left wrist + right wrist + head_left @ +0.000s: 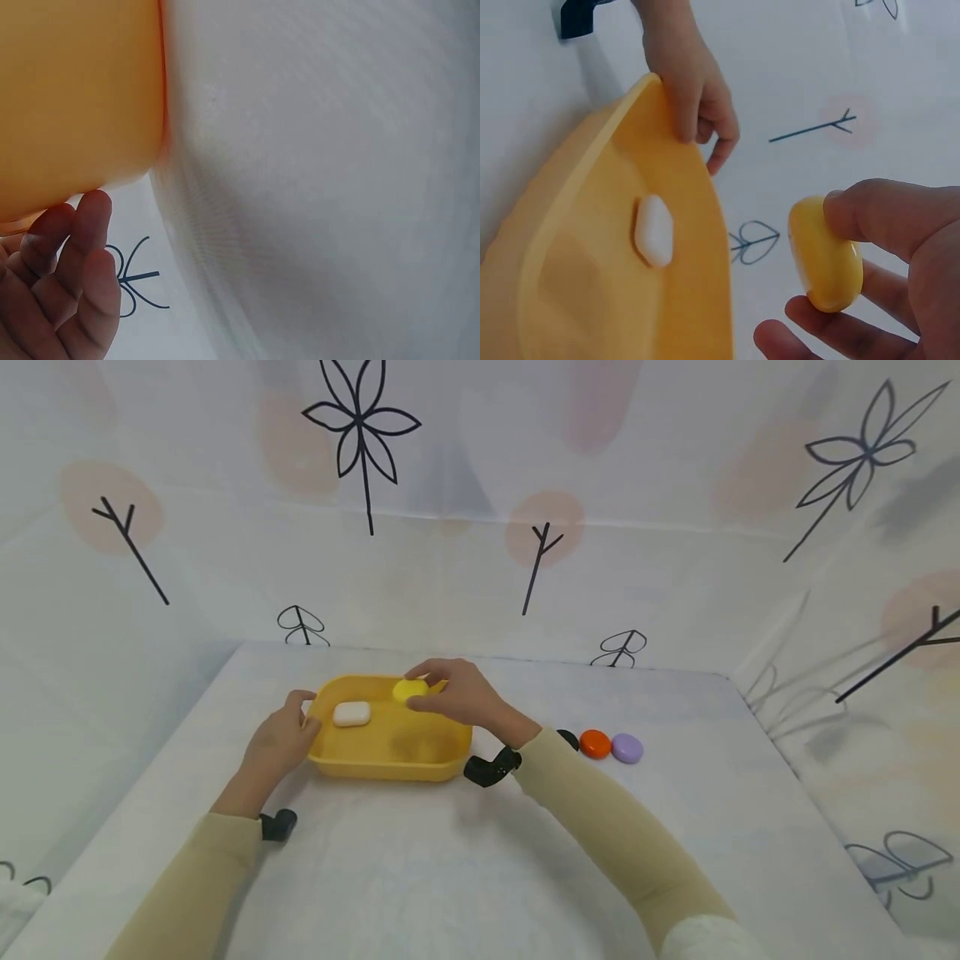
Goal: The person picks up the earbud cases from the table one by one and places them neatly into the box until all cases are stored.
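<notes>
My left hand (279,739) grips the left rim of a yellow-orange plastic tray (390,771), its thumb over the edge in the right wrist view. With thumb and fingers, my right hand (461,692) pinches a smooth yellow oval bar (826,255) that looks like soap. In the head view this bar is above the back part of the tray. A white rounded bar (352,714) lies on the tray floor, toward the left. The left wrist view shows left-hand fingers (91,225) at the tray's outer wall.
To the right of the tray, a black piece (567,739), an orange round piece (596,744) and a purple round piece (627,748) lie in a row, the black one partly hidden by my right sleeve. A white cloth with printed plants (480,585) rises behind the table.
</notes>
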A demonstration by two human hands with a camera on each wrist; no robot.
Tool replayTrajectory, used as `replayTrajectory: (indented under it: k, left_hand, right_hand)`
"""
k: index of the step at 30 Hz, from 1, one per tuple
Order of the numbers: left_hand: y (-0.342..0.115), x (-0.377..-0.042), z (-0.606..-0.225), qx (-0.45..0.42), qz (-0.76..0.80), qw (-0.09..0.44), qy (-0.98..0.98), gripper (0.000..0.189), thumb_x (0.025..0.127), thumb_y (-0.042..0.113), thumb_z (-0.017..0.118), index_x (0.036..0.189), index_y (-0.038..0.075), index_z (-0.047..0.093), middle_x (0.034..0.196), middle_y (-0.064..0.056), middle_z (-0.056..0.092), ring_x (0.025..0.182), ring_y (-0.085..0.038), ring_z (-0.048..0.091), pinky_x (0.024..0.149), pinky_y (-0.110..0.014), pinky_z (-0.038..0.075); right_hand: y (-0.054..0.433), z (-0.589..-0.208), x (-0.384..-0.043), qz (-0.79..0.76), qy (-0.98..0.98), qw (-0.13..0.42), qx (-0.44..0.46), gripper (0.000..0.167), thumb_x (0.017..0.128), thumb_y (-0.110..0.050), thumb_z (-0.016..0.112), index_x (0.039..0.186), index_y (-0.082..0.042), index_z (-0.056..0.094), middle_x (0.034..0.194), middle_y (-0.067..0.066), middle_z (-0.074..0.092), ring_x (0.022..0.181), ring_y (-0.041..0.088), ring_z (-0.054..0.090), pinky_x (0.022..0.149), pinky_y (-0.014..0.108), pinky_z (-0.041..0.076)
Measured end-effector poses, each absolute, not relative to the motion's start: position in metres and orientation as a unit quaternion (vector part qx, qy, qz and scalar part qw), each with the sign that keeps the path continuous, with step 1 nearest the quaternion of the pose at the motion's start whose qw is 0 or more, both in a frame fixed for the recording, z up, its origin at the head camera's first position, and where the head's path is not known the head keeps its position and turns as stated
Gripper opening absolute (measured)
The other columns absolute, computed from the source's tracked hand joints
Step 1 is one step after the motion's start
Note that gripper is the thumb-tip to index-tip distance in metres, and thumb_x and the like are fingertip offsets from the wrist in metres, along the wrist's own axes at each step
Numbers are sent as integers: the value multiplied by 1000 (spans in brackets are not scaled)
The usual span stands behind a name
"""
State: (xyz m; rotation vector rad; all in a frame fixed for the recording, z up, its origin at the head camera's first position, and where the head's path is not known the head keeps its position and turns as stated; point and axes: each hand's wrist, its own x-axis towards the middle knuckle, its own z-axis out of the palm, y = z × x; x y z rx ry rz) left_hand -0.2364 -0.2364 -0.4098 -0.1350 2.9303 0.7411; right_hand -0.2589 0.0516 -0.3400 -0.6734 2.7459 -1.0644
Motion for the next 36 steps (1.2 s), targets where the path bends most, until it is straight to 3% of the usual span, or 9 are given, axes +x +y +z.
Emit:
replayTrajectory:
  k: [8, 25, 36]
  left_hand:
    - [-236, -236, -410, -46, 245, 67, 966, 59, 94, 26, 36, 148, 7, 22, 98, -15, 51, 71, -23, 50, 58, -29, 42]
    - [-234, -235, -408, -50, 244, 62, 967, 58, 95, 26, 36, 148, 6, 23, 101, -16, 51, 73, -23, 51, 59, -29, 42]
    - [-236, -236, -410, -39, 245, 56, 967, 58, 94, 26, 35, 147, 6, 24, 100, -16, 52, 73, -24, 51, 59, -29, 42]
  right_hand:
    - [63, -338, -254, -372, 904, 62, -203, 40, 82, -35, 73, 120, -24, 66, 119, -2, 64, 104, 17, 59, 79, 30, 53]
    - [96, -337, -243, -365, 908, 50, -202, 39, 81, -32, 74, 119, -25, 65, 114, 0, 64, 77, 16, 64, 68, 26, 54]
    - [113, -333, -229, -357, 913, 57, -189, 40, 81, -31, 74, 120, -24, 65, 112, 0, 65, 75, 17, 63, 65, 26, 53]
